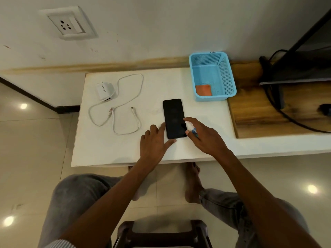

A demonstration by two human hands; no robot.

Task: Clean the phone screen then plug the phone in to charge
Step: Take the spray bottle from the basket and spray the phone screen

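A black phone [174, 118] lies flat, screen up and dark, on the white table [125, 149]. My left hand [155, 142] rests on the table with fingers spread, its index finger along the phone's left edge and its thumb at the bottom end. My right hand [204, 135] touches the phone's lower right edge with index fingertip and thumb. Something small and blue shows among its fingers. A white charger adapter [105, 91] with its looped white cable [125, 111] lies to the left. An orange cloth [203, 90] sits in the blue basket [231, 81].
A white wall socket [69, 24] is on the wall above the table's left end. At the right, a wooden board [250, 108] carries a dark stand and black cables [286, 115]. A dark stool [161, 233] is below me, between my knees.
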